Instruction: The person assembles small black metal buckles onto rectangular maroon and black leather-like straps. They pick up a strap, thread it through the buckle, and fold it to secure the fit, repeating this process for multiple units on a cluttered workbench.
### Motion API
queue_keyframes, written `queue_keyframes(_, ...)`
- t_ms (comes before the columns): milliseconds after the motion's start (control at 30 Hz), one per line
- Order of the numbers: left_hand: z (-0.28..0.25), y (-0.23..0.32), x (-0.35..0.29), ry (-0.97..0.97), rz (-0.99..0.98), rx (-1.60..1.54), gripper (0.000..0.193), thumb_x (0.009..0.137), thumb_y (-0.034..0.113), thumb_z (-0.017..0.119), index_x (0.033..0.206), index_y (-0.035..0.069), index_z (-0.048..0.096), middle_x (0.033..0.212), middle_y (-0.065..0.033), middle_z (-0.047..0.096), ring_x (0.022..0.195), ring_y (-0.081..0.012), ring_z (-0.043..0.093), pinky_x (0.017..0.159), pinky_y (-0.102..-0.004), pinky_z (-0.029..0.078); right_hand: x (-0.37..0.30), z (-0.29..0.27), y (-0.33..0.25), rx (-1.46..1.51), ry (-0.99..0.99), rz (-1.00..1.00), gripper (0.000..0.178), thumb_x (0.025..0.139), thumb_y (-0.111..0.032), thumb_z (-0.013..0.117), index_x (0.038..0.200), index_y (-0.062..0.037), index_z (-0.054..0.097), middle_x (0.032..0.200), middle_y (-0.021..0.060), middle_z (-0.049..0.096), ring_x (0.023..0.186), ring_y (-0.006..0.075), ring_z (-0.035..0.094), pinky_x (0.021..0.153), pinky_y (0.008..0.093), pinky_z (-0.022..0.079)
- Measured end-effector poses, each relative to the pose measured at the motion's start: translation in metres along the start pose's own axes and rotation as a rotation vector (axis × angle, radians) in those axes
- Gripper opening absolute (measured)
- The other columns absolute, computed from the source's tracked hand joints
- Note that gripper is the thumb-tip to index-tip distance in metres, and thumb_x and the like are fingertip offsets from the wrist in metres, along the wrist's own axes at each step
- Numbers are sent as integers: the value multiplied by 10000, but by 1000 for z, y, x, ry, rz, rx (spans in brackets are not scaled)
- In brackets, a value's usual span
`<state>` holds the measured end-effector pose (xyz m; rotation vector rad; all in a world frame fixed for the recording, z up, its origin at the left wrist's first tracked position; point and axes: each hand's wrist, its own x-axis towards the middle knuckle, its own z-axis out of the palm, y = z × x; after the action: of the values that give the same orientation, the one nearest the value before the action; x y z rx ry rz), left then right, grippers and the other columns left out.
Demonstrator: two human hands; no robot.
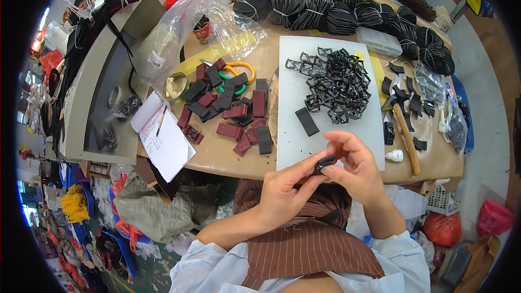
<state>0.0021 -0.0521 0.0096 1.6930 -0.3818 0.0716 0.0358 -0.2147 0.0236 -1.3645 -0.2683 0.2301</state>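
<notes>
Left hand (283, 191) and right hand (354, 171) pinch black part (325, 163), lower centre of frame.
Red cup (203, 34), upper left of frame, contains dark slender items (202, 22); clear plastic box (379, 42), upper right, has indistinct contents.

Light-blue sleeves (203, 266) — loose, creased; brown apron (309, 249), pale-pinstriped

- small glossy held piece (324, 163): black
- piled square-frame buckles (339, 84): all black
- flat rectangular strap pieces (259, 104): maroon, black
- flat rectangular board (290, 92): white
- looped scissor handles (242, 64): orange, green
- cloth apron (304, 252): brown, pale pinstripes
</notes>
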Motion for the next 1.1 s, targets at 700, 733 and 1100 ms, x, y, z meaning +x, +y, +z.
queue_keyframes(700,-17,-12,20,-24,-363,-633,190,815,38,646,992,-20,607,1051,-82,578,854,-86,557,758,-214,446,1,-15,11,217,-73,32,157,815,8,637,960,25,580,912,40,571,847,82,539,757,219,441)
queue_keyframes(733,-19,-13,21,-101,-457,-781,175,823,46,639,985,-16,610,1042,-81,588,849,-83,552,758,-210,437,-2,-16,12,202,-85,33,158,812,4,640,958,23,582,923,43,568,851,86,536,755,223,439)
queue_keyframes(1100,-5,-22,-11,46,-400,-621,178,787,-34,629,964,-26,607,1175,-127,528,928,-151,591,803,-250,496,-22,-13,27,-193,-50,-114,167,756,-12,672,887,7,571,903,101,566,833,159,545,751,274,434)
